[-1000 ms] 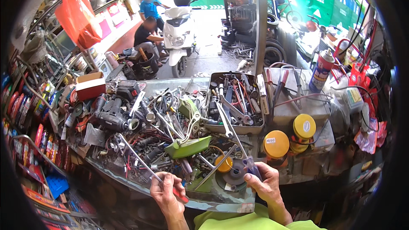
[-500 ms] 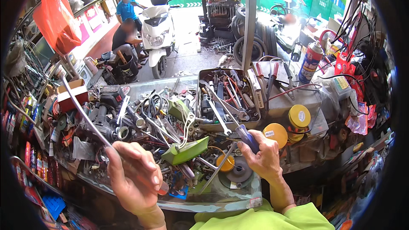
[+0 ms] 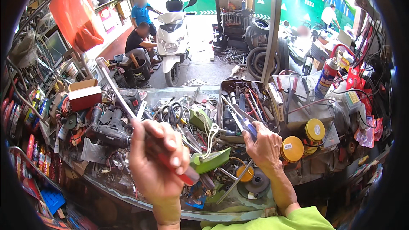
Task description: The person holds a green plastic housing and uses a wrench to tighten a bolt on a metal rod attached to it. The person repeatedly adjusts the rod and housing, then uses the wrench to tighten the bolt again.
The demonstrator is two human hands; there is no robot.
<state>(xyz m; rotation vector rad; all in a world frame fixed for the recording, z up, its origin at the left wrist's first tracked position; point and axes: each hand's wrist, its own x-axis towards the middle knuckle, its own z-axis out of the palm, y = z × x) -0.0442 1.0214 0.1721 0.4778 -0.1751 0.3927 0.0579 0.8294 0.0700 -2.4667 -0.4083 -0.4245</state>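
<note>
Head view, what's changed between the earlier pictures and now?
The left hand has come up, lifting the red-handled tool; the right hand has moved forward with the blue-handled screwdriver towards the tool tin. Neither hand let go. The green part and white scooter stayed put.

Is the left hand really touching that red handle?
Touching. The head view shows the left hand with its fingers curled over the red handle.

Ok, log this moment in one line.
left hand: holds red-handled tool, long shaft | right hand: holds blue-handled screwdriver, near tool tin | ahead: white scooter
</note>
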